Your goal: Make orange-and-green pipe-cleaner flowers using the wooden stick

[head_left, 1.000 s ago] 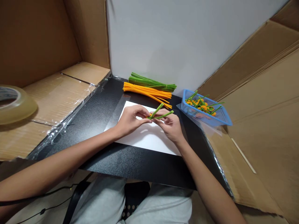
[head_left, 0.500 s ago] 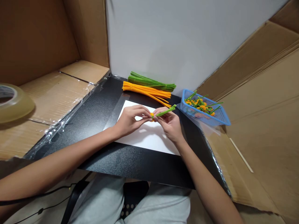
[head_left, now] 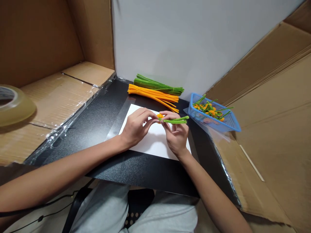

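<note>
Above the white sheet of paper, both hands pinch one small flower made of pipe cleaners. Its orange head sits between the fingertips. My left hand is closed on the head's left side, thumb against forefinger. On the other side, my right hand grips it where the green stem begins. Two green lengths of the stem stick out to the right, past the right fingers. Fingertips partly hide the orange head.
Behind the paper lie an orange pipe cleaner bundle and a green one. A blue basket at the right holds several orange and green pieces. A tape roll rests on cardboard at the left, and a thin stick lies at the right.
The green stem has swung from pointing up and right to nearly level, and its two strands now show apart. More of the orange head is visible. Both hands have turned slightly.
</note>
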`<state>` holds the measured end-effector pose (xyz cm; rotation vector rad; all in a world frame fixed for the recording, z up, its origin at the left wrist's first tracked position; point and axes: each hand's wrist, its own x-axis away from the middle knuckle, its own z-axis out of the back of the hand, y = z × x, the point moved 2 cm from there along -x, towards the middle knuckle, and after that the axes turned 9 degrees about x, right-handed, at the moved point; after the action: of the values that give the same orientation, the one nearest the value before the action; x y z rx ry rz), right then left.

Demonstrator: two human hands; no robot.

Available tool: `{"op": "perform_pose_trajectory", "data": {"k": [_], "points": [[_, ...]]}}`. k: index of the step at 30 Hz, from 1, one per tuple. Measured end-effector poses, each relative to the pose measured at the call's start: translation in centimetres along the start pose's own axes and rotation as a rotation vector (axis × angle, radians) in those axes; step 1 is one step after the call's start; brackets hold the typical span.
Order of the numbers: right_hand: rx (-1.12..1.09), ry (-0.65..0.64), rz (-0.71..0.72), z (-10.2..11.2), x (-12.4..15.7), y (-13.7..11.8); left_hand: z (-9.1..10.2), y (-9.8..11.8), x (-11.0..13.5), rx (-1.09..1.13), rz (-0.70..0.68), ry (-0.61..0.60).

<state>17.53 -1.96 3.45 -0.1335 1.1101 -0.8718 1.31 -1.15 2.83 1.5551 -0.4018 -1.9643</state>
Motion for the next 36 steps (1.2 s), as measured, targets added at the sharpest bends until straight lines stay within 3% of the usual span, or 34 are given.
{"op": "perform_pose_trajectory", "data": {"k": [4, 10, 18, 22, 26, 31, 34, 36], "points": [[0.071, 0.075, 0.059, 0.0, 0.2, -0.5, -0.2, 0.7, -0.1, 0.062, 0.108, 0.004], [0.374, 0.085, 0.332, 0.5, 0.4, -1.4, -0.8, 1.6, 0.1, 0.361, 0.510, 0.039], [0.571, 0.117, 0.440, 0.5, 0.7, -1.6, -1.2, 2.2, 0.2, 0.657, 0.823, 0.069], [0.548, 0.155, 0.428, 0.2, 1.1, -1.2, -1.4, 2.7, 0.4, 0.793, 0.975, 0.070], [0.494, 0.158, 0.395, -0.1, 1.5, -0.7, -1.4, 2.7, 0.4, 1.005, 1.148, -0.006], [0.527, 0.172, 0.462, 0.2, 1.9, -0.5, -1.1, 2.4, 0.0, 1.244, 1.372, -0.153], [0.485, 0.156, 0.457, 0.1, 1.8, -0.5, -0.8, 2.1, -0.3, 1.182, 1.364, -0.204], [0.431, 0.166, 0.403, 0.1, 1.4, -0.6, -0.6, 1.9, -0.5, 1.024, 1.207, -0.152]]}}
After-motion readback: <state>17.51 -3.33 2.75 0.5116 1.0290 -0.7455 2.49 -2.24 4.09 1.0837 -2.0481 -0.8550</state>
